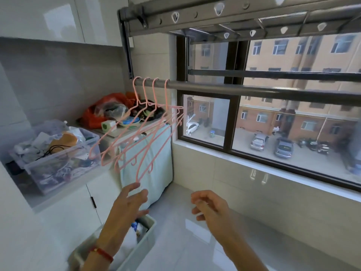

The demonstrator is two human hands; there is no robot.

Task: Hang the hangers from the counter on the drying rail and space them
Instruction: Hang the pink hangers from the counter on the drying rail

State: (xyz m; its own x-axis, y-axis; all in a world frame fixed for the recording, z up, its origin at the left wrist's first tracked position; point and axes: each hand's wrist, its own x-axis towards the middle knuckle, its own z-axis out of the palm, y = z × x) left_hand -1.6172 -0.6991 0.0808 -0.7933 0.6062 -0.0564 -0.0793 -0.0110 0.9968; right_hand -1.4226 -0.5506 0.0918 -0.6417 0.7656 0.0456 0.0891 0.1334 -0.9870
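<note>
Several pink hangers (144, 132) hang by their hooks close together at the left end of the dark drying rail (244, 90). Their frames swing out toward me and to the left. My left hand (130, 200) is raised just under the lowest hanger tip, fingers spread and straight, holding nothing; its fingertips are right at the tip. My right hand (211, 208) floats to the right, fingers loosely curled, empty. The rail's long right part is bare.
A clear bin (78, 153) of clutter sits on the counter at left. Behind it are an orange bag (97, 116) and a machine draped in a light green cover (152, 157). A white bin (144, 243) stands on the floor. Window and overhead rack (214, 18) lie ahead.
</note>
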